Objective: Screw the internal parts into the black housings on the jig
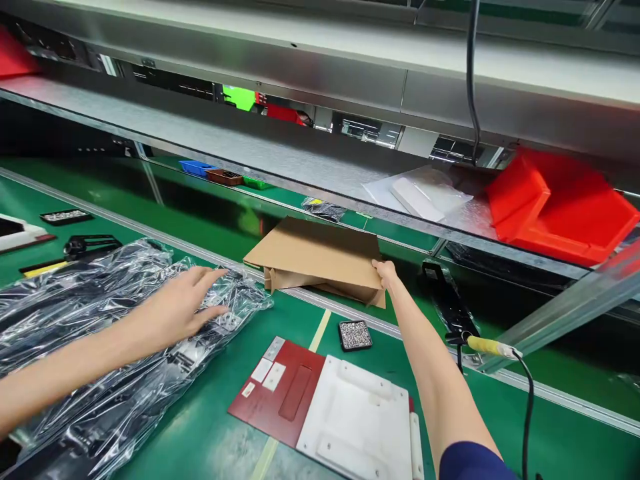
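My right hand (pixel 386 272) reaches forward and grips the right edge of a flat brown cardboard sheet (pixel 320 250). Beneath that sheet, more folded cardboard shows, resting across the metal rail. My left hand (pixel 195 300) hovers with fingers and thumb apart over several dark parts in clear plastic bags (pixel 145 347); whether it touches the plastic I cannot tell. Between my arms lies a red and white fixture plate (pixel 357 413). Just beyond it is a small black tray of metal screws or similar small pieces (pixel 355 335).
A metal shelf (pixel 240 157) runs overhead, with a red bin (pixel 565 207) and a white item in plastic (pixel 420 197). A yellow-handled tool with a cord (pixel 487 345) stands at right by a slanted metal post (pixel 565 310). Another small tray (pixel 66 217) lies far left.
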`<state>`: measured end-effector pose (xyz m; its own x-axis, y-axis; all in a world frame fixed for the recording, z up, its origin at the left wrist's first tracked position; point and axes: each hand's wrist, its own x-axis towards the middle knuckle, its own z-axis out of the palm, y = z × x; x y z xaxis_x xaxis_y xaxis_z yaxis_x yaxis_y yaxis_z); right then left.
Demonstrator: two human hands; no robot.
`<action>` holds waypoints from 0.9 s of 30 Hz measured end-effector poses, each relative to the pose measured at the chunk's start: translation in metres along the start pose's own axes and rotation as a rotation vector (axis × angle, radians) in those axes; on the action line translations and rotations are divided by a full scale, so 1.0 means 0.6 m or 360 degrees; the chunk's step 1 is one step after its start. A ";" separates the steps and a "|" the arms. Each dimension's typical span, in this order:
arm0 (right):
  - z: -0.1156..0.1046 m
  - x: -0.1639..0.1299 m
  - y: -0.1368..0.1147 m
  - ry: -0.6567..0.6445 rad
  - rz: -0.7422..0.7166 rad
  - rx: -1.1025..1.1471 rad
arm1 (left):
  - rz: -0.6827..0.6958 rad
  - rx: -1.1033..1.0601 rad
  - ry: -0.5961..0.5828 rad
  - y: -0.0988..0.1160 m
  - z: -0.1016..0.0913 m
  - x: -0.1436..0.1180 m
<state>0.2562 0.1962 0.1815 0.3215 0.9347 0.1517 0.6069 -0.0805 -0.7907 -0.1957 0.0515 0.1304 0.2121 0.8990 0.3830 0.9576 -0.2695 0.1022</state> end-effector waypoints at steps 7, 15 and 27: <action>0.055 -0.027 0.057 -0.0291 -0.0566 -0.0860 | -0.0084 0.0177 0.0007 0.076 0.163 0.161; 0.108 0.026 0.152 -0.0323 -0.0781 -0.1365 | 0.0081 0.0244 -0.0061 0.048 0.268 0.279; 0.152 0.140 0.139 0.0030 -0.1042 -0.1556 | 0.0081 0.0150 0.0018 0.060 0.264 0.385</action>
<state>0.2675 0.2993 0.0745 -0.2526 0.8918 0.3754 0.9573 0.1740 0.2310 -0.0812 0.3041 0.0775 0.2596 0.8809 0.3957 0.9598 -0.2808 -0.0045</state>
